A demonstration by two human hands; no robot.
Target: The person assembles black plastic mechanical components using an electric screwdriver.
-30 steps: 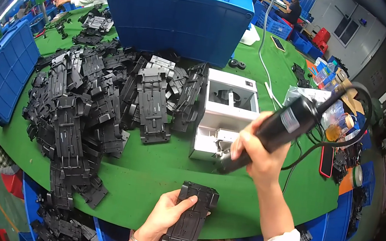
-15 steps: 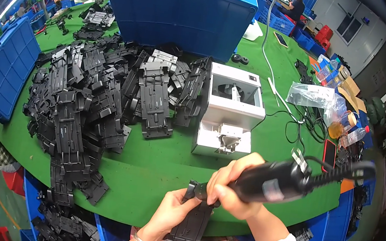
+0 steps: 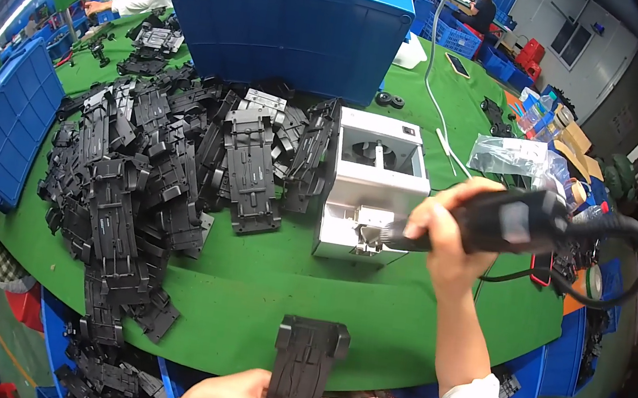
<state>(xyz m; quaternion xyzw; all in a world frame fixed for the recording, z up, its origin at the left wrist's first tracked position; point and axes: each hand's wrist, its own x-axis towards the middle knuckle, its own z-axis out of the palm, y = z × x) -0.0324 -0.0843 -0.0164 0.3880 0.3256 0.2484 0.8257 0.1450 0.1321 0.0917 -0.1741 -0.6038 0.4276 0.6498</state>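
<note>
My right hand point(image 3: 449, 236) is wrapped round a black electric screwdriver point(image 3: 522, 219), held nearly level. Its tip end points left, at the metal outlet on the front of a white screw feeder point(image 3: 379, 180); whether it touches cannot be told. Low in front of my body, my left hand point(image 3: 245, 393) grips a black plastic toy-car chassis point(image 3: 305, 362) by its near end, thumb across the top. The far end of that chassis lies over the green table's front edge. Part of it overlaps my checked apron.
A heap of similar black chassis point(image 3: 123, 189) spreads over the left of the green table point(image 3: 242, 294). Behind it stands a large blue crate point(image 3: 293, 30); another blue crate point(image 3: 11, 122) tilts at far left. Plastic bags, bottles and cables crowd the right. Co-workers sit farther off.
My right hand has lifted the screwdriver off the chassis and carried it up and right to the feeder. My left hand has lowered toward my body and now holds the chassis by its near end.
</note>
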